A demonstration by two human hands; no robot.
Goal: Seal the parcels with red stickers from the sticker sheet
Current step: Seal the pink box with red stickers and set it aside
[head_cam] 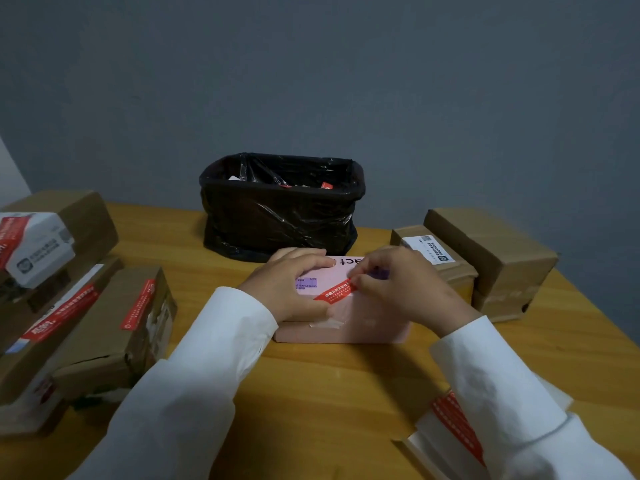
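A pink box (367,320) lies on the wooden table (311,393) in front of me. A red sticker (334,291) runs slantwise across its top near the front edge. My left hand (291,285) grips the box's left end, fingers curled over the top and thumb on the front face. My right hand (398,282) pinches the sticker's right end between thumb and fingertips. The sticker sheet (453,424), with red strips, lies at the lower right, partly under my right sleeve.
A bin lined with a black bag (280,209) stands behind the pink box. Brown parcels with red stickers (104,323) are stacked at the left. Two or three brown parcels (485,258) sit at the right, one with a white label.
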